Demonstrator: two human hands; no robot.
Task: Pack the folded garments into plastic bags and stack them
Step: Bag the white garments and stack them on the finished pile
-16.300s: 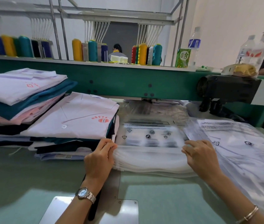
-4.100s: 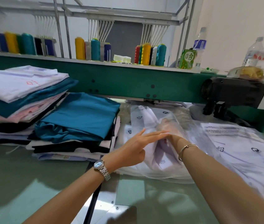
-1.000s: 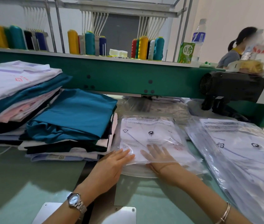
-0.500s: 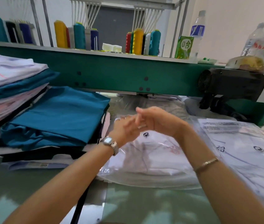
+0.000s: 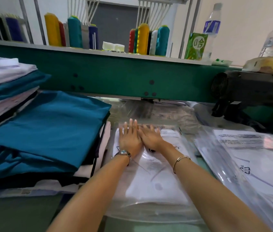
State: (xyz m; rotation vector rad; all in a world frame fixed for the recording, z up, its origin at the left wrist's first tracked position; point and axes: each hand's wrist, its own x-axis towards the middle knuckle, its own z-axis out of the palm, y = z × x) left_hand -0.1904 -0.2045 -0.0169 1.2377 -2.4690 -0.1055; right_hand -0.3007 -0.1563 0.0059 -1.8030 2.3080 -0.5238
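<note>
Garment (image 5: pixel 155 186): left hand (image 5: pixel 130 141), right hand (image 5: pixel 151 139) flat

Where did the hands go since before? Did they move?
Yes. Both dropped: left hand and right hand now press flat on the bagged white shirt, at its end nearer the green beam.

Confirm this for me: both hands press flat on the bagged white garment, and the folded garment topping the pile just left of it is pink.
Not quite. The head view shows that the folded garment is teal, not pink. The rest holds: the left hand and the right hand press flat on the bagged white garment.
</note>
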